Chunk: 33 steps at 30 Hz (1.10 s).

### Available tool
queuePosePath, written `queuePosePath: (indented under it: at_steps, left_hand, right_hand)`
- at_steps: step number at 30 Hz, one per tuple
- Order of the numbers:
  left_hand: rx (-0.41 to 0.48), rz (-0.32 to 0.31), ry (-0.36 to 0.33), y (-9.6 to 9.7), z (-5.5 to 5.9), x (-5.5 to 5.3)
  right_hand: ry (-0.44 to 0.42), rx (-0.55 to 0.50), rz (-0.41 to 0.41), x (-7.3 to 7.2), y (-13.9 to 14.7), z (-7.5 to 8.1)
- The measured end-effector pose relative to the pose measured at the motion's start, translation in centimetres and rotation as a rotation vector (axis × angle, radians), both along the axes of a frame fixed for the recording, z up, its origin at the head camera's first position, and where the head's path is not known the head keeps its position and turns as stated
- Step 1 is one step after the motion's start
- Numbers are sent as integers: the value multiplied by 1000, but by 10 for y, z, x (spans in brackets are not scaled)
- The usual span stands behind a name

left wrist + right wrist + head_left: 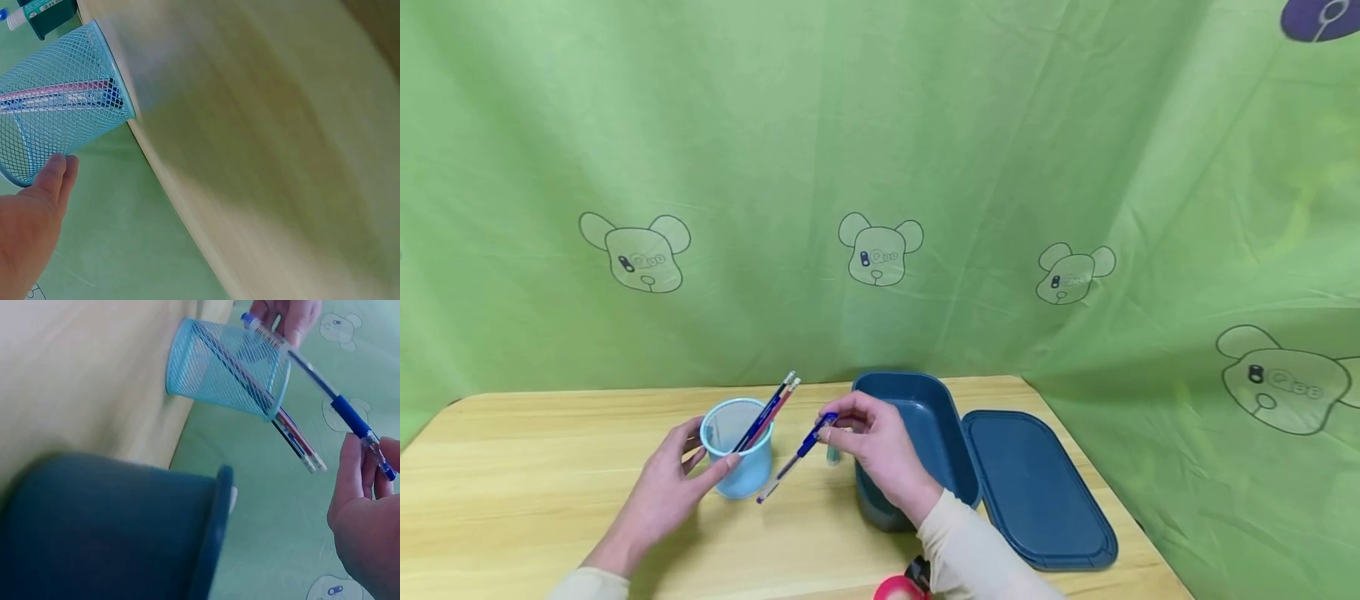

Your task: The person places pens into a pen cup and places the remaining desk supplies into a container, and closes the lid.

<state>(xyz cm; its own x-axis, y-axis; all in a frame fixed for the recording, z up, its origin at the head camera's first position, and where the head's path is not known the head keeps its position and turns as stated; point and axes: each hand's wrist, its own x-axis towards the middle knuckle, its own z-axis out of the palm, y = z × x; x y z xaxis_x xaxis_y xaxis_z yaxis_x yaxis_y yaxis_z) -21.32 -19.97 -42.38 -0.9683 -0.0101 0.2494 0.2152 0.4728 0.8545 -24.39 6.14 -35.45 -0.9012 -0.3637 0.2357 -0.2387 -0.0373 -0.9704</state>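
A light blue mesh pen cup (pixel 748 479) stands on the table with a dark blue and a red pencil (pixel 771 415) leaning in it, eraser ends up. My left hand (pixel 662 487) holds the cup near its rim, thumb on the near side and fingers on the far left. To the right of the cup, my right hand (pixel 880 442) pinches a blue pen (pixel 808 442) between thumb and fingertips. The pen slants with its clear barrel down to the left, outside the cup. In the right wrist view the pen (pixel 350 415) crosses in front of the cup's rim.
A dark blue box (pixel 917 387) stands open behind my right hand, its lid (pixel 1045 492) flat on the right. A small green tube (pixel 832 455) is partly hidden by that hand. Below my right wrist lies a red round object (pixel 901 588) with a black part. A green curtain (pixel 760 167) hangs behind the table.
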Motion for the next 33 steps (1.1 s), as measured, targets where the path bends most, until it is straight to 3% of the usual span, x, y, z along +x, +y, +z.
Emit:
queuePosePath:
  at_steps: [7, 15, 23, 30, 33]
  left_hand:
    - [-10, -1, -1, 0, 0, -1]
    - [-20, -5, -3, 1, 0, -1]
    - [-18, 1, -11, 2, 1, -2]
    - [-9, -8, -15, 2, 2, -2]
    - [-13, -8, -11, 1, 2, 0]
  right_hand:
    - [40, -111, -4, -5, 7, 2]
    - [101, -129, -80, -10, 10, 14]
    - [129, -130, -100, -15, 6, 28]
    - [89, -138, -120, -15, -2, 35]
    - [63, -144, -127, -17, -9, 31]
